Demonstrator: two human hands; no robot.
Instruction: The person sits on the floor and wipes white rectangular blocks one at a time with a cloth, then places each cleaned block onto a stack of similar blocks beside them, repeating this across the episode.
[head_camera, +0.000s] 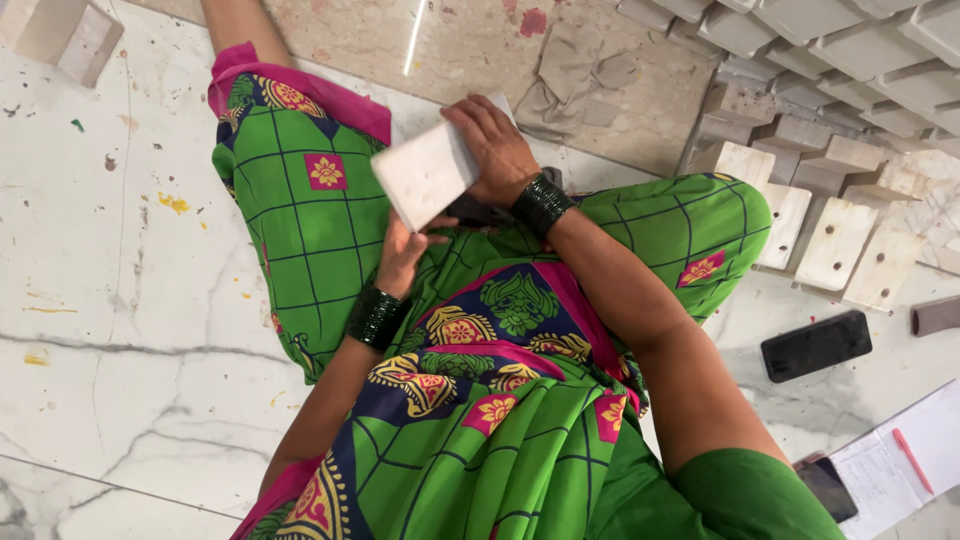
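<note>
I sit on the floor in a green patterned garment, holding a pale wooden block (425, 172) over my lap. My left hand (402, 250) grips the block from below at its near edge. On the block's right side and top rests my right hand (493, 148), its fingers curled over it; whether it holds something small against the wood is hidden. Both wrists wear dark bangles.
Many similar pale wooden blocks (835, 240) are stacked at the right and upper right, some with small holes. A black phone (816, 345) lies on the marble floor, with a second phone (826, 487) and papers with a red pen (910, 460) lower right. Another block (70, 35) sits top left.
</note>
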